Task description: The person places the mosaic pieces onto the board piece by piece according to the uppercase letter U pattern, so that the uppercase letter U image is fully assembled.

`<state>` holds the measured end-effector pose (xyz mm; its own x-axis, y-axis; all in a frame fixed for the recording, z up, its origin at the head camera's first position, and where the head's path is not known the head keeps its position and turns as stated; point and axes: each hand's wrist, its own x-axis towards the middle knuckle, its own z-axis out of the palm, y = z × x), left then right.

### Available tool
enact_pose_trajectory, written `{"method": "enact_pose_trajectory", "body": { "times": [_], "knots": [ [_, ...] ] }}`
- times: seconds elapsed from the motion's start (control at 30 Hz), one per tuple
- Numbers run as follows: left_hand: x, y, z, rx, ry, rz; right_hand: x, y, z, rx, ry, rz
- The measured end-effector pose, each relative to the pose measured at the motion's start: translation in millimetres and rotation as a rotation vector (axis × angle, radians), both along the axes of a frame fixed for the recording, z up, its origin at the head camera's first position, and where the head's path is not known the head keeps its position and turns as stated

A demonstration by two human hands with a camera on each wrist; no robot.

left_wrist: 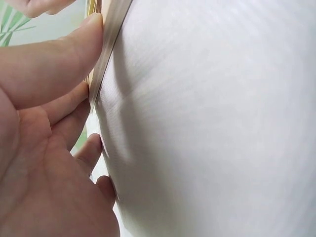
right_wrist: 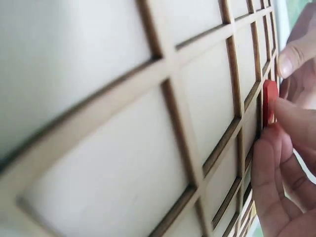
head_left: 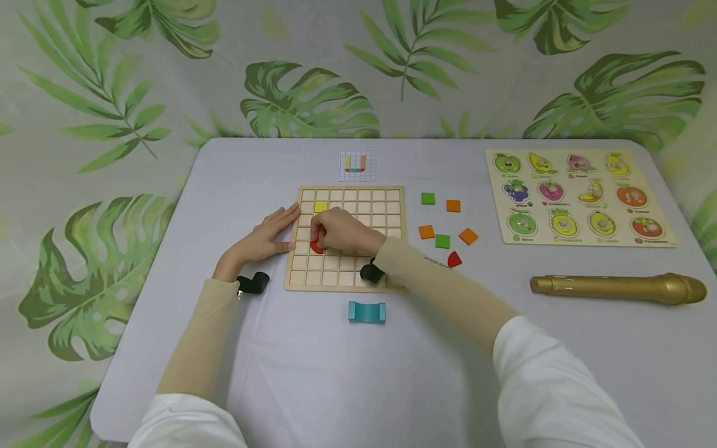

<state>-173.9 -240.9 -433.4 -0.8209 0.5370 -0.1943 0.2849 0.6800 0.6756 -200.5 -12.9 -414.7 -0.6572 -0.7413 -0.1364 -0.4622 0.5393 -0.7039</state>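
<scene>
Pinching red piece (head_left: pixel 317 247) in right hand (head_left: pixel 340 230), touching board (head_left: pixel 314 278) with outstretched left hand (head_left: pixel 261 239), with yellow tile (head_left: pixel 320 206) placed but six loose pieces (head_left: pixel 442 241) left at three o'clock.

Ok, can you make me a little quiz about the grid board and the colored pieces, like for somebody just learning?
1. Which hand is holding a red piece?
2. True or false: the teal block is on the grid board.
3. How many orange squares are lying on the table? A) two B) three C) four

Key: 1. The right hand. 2. False; the teal block is off the board. 3. B.
</scene>
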Motion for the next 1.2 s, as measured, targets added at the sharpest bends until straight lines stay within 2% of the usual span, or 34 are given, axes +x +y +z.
{"method": "enact_pose_trajectory", "body": {
  "times": [0.17,0.37,0.53,0.73,1.0,1.2],
  "knots": [
    [-0.8,0.5,-0.9,-0.010,-0.002,0.009,-5.5,17,-1.9,-0.101,-0.058,-0.041],
    [-0.7,0.9,-0.4,-0.007,-0.009,0.017,-9.0,50,3.9,-0.187,-0.151,-0.143],
    [-0.5,1.4,-0.3,-0.006,-0.007,0.015,-15.8,88,9.2,-0.234,-0.202,-0.207],
    [-0.7,1.2,-1.0,-0.007,-0.006,0.012,-22.6,142,13.9,-0.303,-0.318,-0.294],
    [-1.0,1.6,-1.1,-0.020,-0.005,0.015,-21.2,205,18.6,-0.272,-0.320,-0.402],
    [-0.7,2.0,-0.1,-0.019,-0.009,0.016,-18.2,234,19.6,-0.250,-0.323,-0.444]
  ]
}}
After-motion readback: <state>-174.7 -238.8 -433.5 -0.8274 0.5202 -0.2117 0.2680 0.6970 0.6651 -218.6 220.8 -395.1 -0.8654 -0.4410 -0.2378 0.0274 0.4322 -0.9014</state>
